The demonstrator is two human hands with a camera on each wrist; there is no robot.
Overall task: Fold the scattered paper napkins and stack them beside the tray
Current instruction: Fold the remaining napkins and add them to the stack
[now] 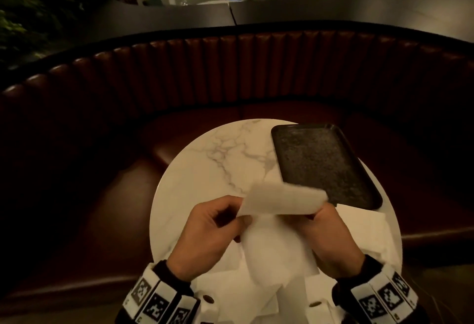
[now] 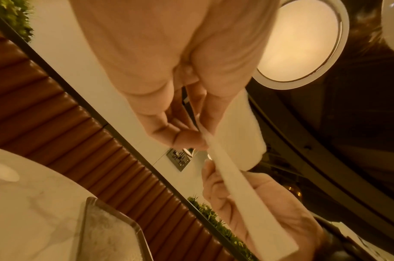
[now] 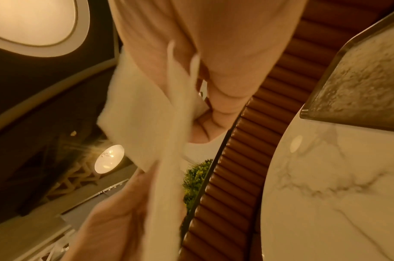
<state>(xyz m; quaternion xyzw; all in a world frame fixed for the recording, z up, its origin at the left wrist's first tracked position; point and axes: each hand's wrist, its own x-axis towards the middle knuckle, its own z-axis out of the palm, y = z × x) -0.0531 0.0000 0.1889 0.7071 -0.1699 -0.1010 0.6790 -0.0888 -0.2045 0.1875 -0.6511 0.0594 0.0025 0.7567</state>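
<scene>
Left hand (image 1: 205,231) and right hand (image 1: 325,234) pinch the blurred, seemingly half-folded napkin (image 1: 282,200) at opposite ends.

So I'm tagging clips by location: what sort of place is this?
Probably a restaurant or café booth: a curved brown leather banquette wraps a small round marble table holding a dark serving tray.

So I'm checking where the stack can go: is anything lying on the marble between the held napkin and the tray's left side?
Nothing visible: the white paper napkin is held above bare white marble table left of the dark rectangular tray.
</scene>
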